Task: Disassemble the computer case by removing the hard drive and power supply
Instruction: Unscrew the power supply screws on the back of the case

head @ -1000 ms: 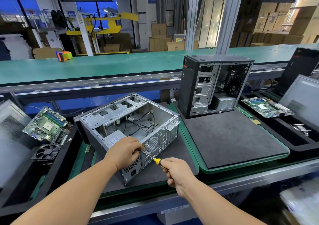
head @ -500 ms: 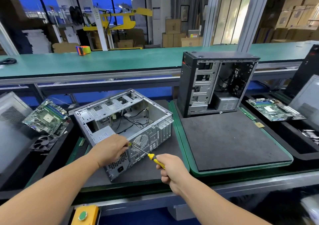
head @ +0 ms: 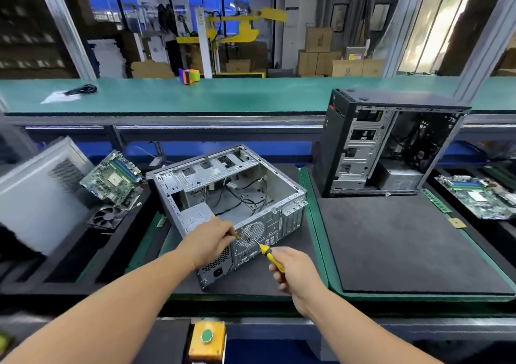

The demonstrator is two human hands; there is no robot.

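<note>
An open grey computer case (head: pixel 290 213) lies on its side on a black mat, rear panel toward me. Inside its near left corner sits the silver power supply (head: pixel 196 215), with loose cables behind it. My right hand (head: pixel 296 273) grips a yellow-handled screwdriver (head: pixel 268 254) whose tip meets the rear panel near the round fan grille. My left hand (head: pixel 210 242) rests on the case's rear edge over the power supply, with its fingertips pinched at the screwdriver tip. No hard drive shows clearly inside.
A second black case (head: pixel 388 143) stands upright at the right on a large black mat (head: pixel 405 246). Motherboards lie at left (head: pixel 113 179) and right (head: pixel 477 199). A fan (head: pixel 107 217) and a side panel (head: pixel 36 196) sit at left. A green button box (head: pixel 207 338) is below.
My head has turned left and down, so the scene shifted in view. Both hands stay at the same spot on the case's rear panel with the screwdriver.
</note>
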